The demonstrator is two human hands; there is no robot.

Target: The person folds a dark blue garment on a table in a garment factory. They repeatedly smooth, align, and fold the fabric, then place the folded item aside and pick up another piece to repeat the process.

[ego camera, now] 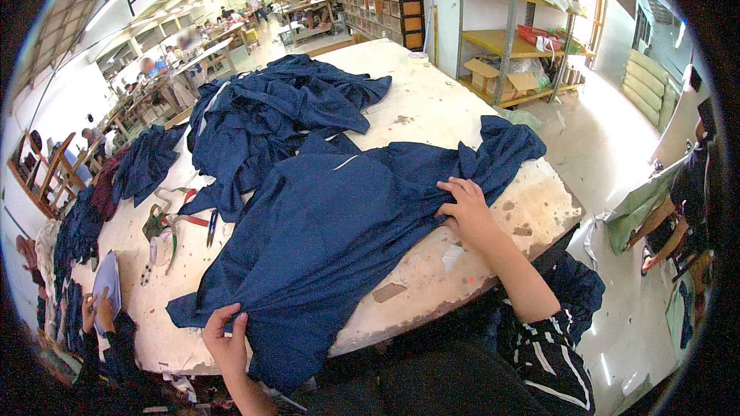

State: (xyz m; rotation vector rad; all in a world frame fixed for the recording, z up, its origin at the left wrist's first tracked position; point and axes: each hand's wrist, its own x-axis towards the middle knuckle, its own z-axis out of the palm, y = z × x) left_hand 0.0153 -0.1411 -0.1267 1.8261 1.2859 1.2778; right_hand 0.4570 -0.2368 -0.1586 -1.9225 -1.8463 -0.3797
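Note:
A navy blue garment lies spread over the near part of a worn, pale table, one end hanging past the front edge. A short white strip shows near its top. My left hand pinches the fabric between thumb and fingers at the near left. On the right, my right hand rests on the cloth with its fingers bent, gripping or pressing a bunched fold; which of these I cannot tell. Beyond the garment sits a heap of more navy garments.
Left of the garment lie small scissors or snips and a tangle of straps. A tape roll sits at the far edge. Metal shelving stands behind. At left, another person's hands hold a pale sheet.

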